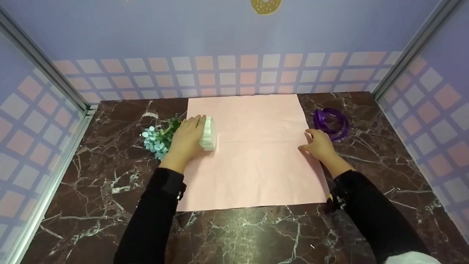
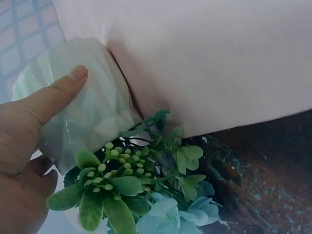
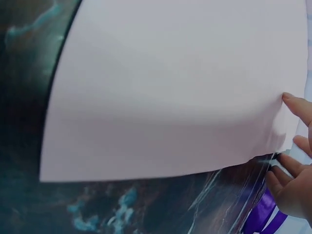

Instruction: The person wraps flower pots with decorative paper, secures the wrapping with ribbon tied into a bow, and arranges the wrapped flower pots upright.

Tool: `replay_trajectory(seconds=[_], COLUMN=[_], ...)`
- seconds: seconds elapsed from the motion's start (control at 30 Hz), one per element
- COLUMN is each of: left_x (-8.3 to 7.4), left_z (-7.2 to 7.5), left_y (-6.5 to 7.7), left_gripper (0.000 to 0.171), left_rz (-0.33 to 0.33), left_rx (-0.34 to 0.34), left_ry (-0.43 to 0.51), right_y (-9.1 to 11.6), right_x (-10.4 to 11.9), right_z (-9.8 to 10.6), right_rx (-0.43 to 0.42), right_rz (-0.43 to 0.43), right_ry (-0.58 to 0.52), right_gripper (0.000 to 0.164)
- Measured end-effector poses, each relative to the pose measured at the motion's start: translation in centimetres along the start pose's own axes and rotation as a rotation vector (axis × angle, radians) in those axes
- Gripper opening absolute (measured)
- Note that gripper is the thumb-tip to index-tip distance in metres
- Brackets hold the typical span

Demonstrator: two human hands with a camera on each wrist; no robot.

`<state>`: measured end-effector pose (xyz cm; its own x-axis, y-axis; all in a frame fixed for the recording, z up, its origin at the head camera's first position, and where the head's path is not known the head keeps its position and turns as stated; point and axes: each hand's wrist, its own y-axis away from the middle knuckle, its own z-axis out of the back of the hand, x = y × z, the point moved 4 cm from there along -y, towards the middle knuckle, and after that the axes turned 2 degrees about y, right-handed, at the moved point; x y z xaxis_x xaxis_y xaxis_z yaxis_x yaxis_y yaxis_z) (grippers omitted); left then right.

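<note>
A whitish faceted pot [image 1: 208,135] lies on its side on the left part of a pink paper sheet [image 1: 256,168]. My left hand [image 1: 187,137] grips the pot, its thumb laid along the side in the left wrist view. Green leaves [image 2: 122,187] and pale blue flowers [image 1: 155,141] stick out of the pot to the left, past the paper's edge. At the sheet's right edge is my right hand [image 1: 318,145], its thumb and fingers spread apart. The thumb touches the top of the paper, and the other fingers are at the edge, where the paper bends slightly.
A coil of purple ribbon [image 1: 339,124] lies just beyond my right hand. The dark marble-patterned table [image 1: 91,183] surrounds the sheet. Checkered panels [image 1: 249,73] enclose the table at the back and on both sides.
</note>
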<state>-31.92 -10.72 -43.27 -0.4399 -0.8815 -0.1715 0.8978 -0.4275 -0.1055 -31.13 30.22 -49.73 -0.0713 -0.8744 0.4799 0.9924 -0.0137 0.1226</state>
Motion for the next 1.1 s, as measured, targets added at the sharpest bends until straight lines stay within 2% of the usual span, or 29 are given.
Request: replay_trajectory(seconds=[0.2, 0.27, 0.43, 0.53, 0.67, 0.87, 0.97, 1.1], left_x=[-0.5, -0.6, -0.6, -0.5, -0.5, -0.3, -0.3, -0.3], left_z=[0.3, 0.3, 0.1, 0.0, 0.0, -0.1, -0.1, 0.0], left_y=[-0.6, -0.6, -0.5, -0.5, -0.4, -0.2, -0.1, -0.2], left_gripper=[0.103, 0.102, 0.099, 0.100, 0.101, 0.099, 0.099, 0.099], left_rz=[-0.024, -0.034, -0.025, -0.016, -0.005, 0.025, 0.023, 0.021], left_rx=[-0.004, -0.017, -0.035, -0.035, -0.025, 0.011, 0.009, -0.009], left_ry=[-0.030, -0.037, -0.044, -0.037, -0.040, -0.049, -0.046, -0.044], right_y=[0.0, 0.0, 0.0, 0.0, -0.1, -0.3, -0.3, 0.0], right_x=[-0.1, -0.2, -0.3, -0.7, -1.1, -1.0, -1.2, -1.5], right_z=[0.5, 0.5, 0.8, 0.9, 0.9, 0.7, 0.8, 1.1], right_rx=[-0.013, -0.034, -0.114, -0.118, -0.047, 0.037, 0.085, 0.168], right_rz=[-0.027, -0.045, -0.109, -0.164, -0.195, -0.138, -0.131, -0.158], right_ry=[-0.059, -0.131, -0.395, -0.472, -0.453, -0.346, -0.327, -0.329], right_gripper=[0.074, 0.071, 0.060, 0.055, 0.053, 0.055, 0.061, 0.080])
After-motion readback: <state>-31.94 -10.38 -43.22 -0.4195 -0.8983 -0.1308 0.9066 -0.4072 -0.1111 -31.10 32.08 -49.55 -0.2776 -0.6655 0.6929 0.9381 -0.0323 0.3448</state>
